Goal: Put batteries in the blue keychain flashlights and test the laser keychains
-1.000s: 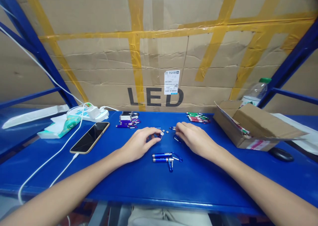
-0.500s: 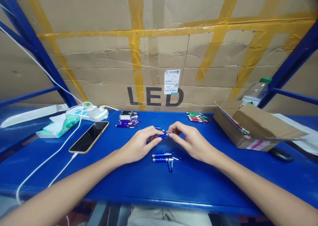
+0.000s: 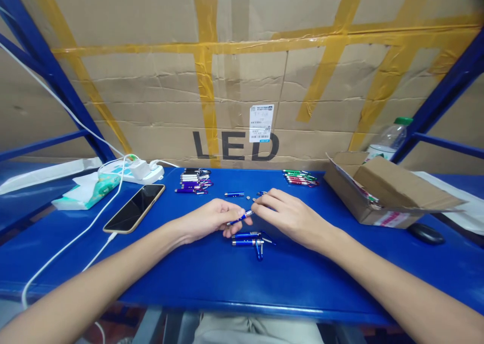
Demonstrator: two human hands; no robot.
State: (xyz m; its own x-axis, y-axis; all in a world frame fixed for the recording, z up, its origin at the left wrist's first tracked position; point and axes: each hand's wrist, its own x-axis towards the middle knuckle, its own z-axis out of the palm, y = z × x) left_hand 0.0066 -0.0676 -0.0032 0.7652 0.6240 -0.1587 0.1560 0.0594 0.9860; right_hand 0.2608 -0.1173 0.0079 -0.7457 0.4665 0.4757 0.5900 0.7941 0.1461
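My left hand [image 3: 209, 219] pinches a small blue keychain flashlight [image 3: 241, 217] by its body, a little above the blue table [image 3: 212, 278]. My right hand [image 3: 288, 216] is closed in a pinch at the flashlight's silver end; what its fingertips hold is too small to make out. Just below the hands lie two finished blue flashlights with clips [image 3: 249, 238]. Behind the hands rest a loose blue flashlight tube [image 3: 233, 194] and small round cells [image 3: 249, 197].
A pile of purple and black flashlights [image 3: 193, 182] and a pile of red and green ones [image 3: 300, 178] lie at the back. A charging phone [image 3: 134, 208], power strip [image 3: 132, 173] and tissue pack [image 3: 86, 192] sit left. An open cardboard box [image 3: 381, 193], bottle [image 3: 387, 141] and mouse [image 3: 426, 233] sit right.
Both hands lifted from the table's small parts and came together nearer to me; the blue flashlight is now held between them, tilted, with the right fingertips at its end.
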